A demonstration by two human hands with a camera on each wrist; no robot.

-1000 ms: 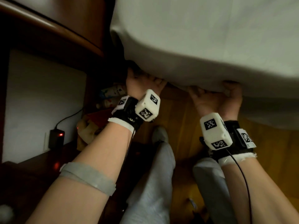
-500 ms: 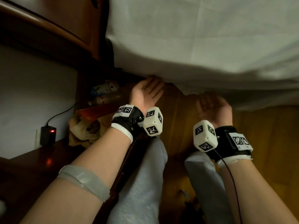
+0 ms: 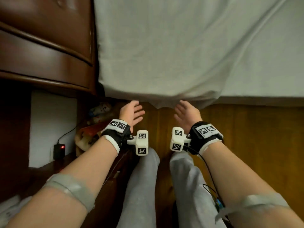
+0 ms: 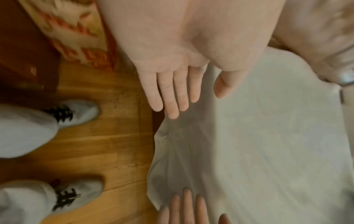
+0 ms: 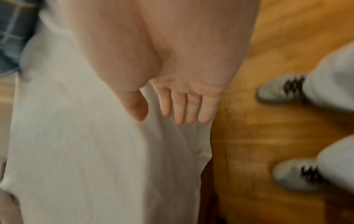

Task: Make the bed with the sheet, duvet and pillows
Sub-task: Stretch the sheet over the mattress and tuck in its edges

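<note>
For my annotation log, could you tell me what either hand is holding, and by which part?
Nothing is held. The left hand and right hand are open with straight fingers, just below the hanging sheet edge.

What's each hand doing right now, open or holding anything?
Left hand: open, fingers straight, holding nothing, beside the sheet.
Right hand: open, fingers straight, holding nothing.

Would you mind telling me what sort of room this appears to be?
Most likely a bedroom: a mattress corner covered by a white sheet fills the view, a dark padded headboard stands beside it, and a wooden floor lies below.
</note>
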